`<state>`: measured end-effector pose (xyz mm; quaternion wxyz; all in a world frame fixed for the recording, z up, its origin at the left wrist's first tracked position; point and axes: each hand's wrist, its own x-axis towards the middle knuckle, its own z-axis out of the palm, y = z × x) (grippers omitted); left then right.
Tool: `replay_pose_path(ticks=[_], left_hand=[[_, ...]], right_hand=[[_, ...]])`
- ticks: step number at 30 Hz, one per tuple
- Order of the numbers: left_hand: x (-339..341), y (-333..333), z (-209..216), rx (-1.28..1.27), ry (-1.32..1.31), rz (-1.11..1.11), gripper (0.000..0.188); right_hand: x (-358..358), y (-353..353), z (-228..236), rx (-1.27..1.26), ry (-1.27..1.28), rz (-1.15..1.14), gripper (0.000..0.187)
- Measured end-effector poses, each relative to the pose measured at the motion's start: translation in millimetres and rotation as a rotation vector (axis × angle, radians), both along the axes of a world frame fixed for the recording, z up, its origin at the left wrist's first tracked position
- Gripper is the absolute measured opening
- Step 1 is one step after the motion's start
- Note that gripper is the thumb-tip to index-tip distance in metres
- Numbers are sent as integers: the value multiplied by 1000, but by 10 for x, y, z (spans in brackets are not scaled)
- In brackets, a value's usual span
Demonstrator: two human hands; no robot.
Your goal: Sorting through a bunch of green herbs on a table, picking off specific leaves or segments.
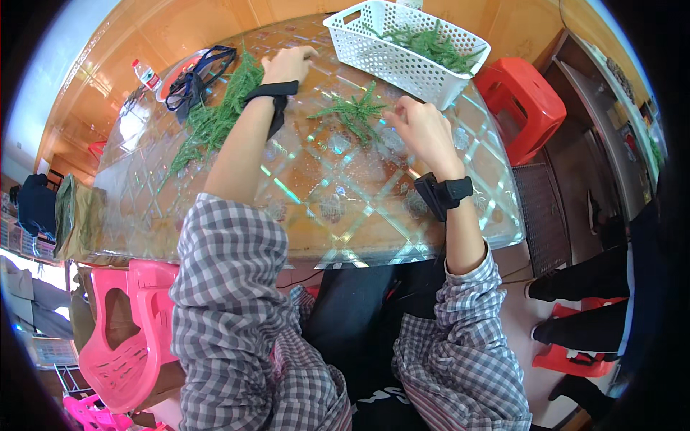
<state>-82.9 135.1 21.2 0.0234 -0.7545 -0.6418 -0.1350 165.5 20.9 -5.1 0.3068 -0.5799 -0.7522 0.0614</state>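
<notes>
A small feathery green sprig (352,113) lies spread on the patterned tabletop in front of me. Right at its right-hand tips is my right hand (425,133), its fingers curled together; whether they pinch the sprig is hidden. My left hand (287,66) reaches over the far part of the table, fingers stretched to the right with nothing visible in them. Beside that wrist, on the left, a long pile of green sprigs (215,123) stretches toward me. Past the single sprig, a white perforated basket (402,65) holds more greenery (435,49).
The glass-like tabletop (323,223) curves round in front of me. At its far left are a bottle (147,75), a red-rimmed dish (167,87) and dark straps (188,87). A red stool (528,108) stands right, a pink chair (118,359) left. Someone's dark-clad legs (582,276) show at right.
</notes>
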Motion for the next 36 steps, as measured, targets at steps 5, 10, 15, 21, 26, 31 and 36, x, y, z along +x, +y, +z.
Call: replay_pose_path(ticks=[5, 10, 15, 21, 26, 31, 36], left_hand=[[-353, -20, 190, 548, 23, -231, 26], [-249, -319, 668, 650, -336, -179, 28], [28, -728, 780, 789, -654, -150, 21], [346, -1004, 245, 1121, -368, -324, 10], [314, -1158, -31, 877, -946, -208, 12], [125, -1072, -188, 346, -1728, -408, 15], [104, -1103, -154, 330, -1941, -457, 28]], right_hand=[[47, 28, -95, -112, -100, 43, 26], [44, -1, -55, -161, -61, 73, 26], [43, 0, -89, -175, -62, 130, 26], [95, 63, -153, -234, -11, 118, 26], [66, 95, -134, -281, 25, 98, 21], [63, 166, -172, -45, 127, 156, 22], [-8, 181, -144, -128, 145, 158, 32]])
